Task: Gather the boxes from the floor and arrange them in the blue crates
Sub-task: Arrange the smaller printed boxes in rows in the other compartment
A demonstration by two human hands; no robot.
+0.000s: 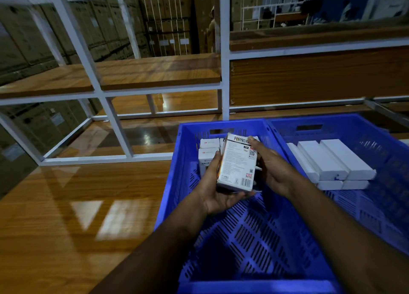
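Note:
Both hands hold a white printed box (238,163) upright over the near blue crate (254,238). My left hand (215,187) cups its lower left edge and underside. My right hand (271,167) grips its right side, thumb on the top corner. Behind the box, a few white boxes (208,152) stand against the crate's far wall, partly hidden. A second blue crate (380,138) to the right holds a stack of several plain white boxes (334,160).
The crates sit on a glossy wooden floor (77,216). A white metal rack (110,90) with wooden shelves stands behind them. Cardboard cartons (163,21) are stacked in the background beyond the rack.

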